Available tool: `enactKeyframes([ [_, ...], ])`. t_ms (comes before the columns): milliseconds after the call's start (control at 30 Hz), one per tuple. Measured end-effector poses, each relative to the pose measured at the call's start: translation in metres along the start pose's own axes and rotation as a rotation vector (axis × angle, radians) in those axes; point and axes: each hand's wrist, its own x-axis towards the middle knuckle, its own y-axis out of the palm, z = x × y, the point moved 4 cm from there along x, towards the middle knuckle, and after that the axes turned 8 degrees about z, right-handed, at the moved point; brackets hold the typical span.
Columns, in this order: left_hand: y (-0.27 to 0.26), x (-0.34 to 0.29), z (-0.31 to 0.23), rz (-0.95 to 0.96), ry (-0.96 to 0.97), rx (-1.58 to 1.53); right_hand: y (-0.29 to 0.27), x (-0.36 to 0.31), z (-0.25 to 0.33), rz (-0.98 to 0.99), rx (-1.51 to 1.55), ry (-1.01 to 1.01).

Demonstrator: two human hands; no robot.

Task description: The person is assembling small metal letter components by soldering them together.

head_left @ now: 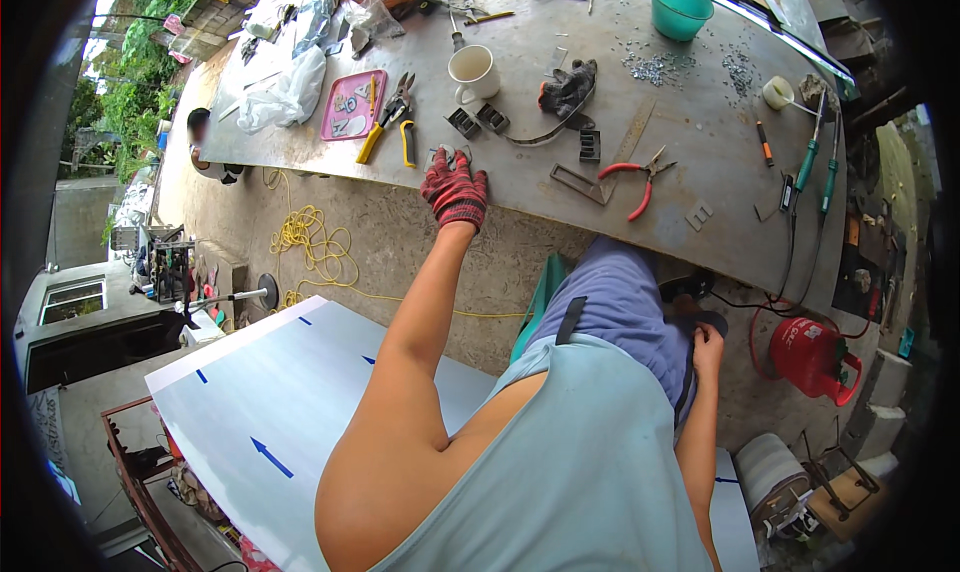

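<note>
My left hand (456, 188), in a red and black knit glove, is at the near edge of the metal table. Its fingers close around a small grey metal piece (448, 153). Beside it lie yellow-handled tin snips (386, 120), a pink tray (352, 107) with small cut pieces, and small dark slotted metal parts (476, 122). My bare right hand (708, 350) hangs low by my hip, its fingers closed at a dark fabric-like edge (712, 324); I cannot make out what that is. Red-handled pliers (643, 180) rest open on the table, next to a metal square (628, 147).
A white mug (473, 72), a dark glove (568, 89), a green bowl (681, 10) and scattered metal bits (655, 64) are on the table. Soldering irons (808, 157) lie at right with cords hanging down. A red gas cylinder (806, 352) and yellow cord (312, 242) are on the floor.
</note>
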Motion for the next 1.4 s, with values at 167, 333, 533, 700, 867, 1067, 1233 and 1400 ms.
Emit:
enactKeyframes([
  [167, 0.000, 0.001, -0.012, 0.066, 0.017, -0.011, -0.001, 0.001, 0.003, 0.000, 0.000, -0.009],
  [333, -0.006, 0.000, 0.014, -0.142, -0.042, -0.142, -0.001, -0.001, 0.006, -0.007, -0.003, -0.008],
  [533, 0.005, 0.003, 0.029, -0.034, -0.054, -0.014, 0.001, 0.001, 0.003, -0.008, 0.000, -0.008],
  [700, -0.003, 0.001, 0.023, -0.008, -0.077, -0.082, 0.000, 0.003, -0.008, -0.015, 0.018, -0.019],
  [867, -0.010, -0.017, 0.008, -0.251, 0.075, -0.102, -0.001, 0.000, 0.004, -0.004, 0.039, 0.007],
  [1067, -0.046, -0.054, -0.089, -0.340, 0.427, -0.471, -0.003, -0.001, 0.014, -0.004, 0.005, -0.003],
  [1233, -0.092, -0.057, -0.173, -0.374, 0.613, -0.751, -0.001, -0.001, 0.010, -0.010, 0.019, 0.004],
  [1400, -0.098, -0.009, -0.206, -0.261, 0.424, -0.936, -0.002, -0.003, 0.002, -0.047, -0.009, 0.000],
])
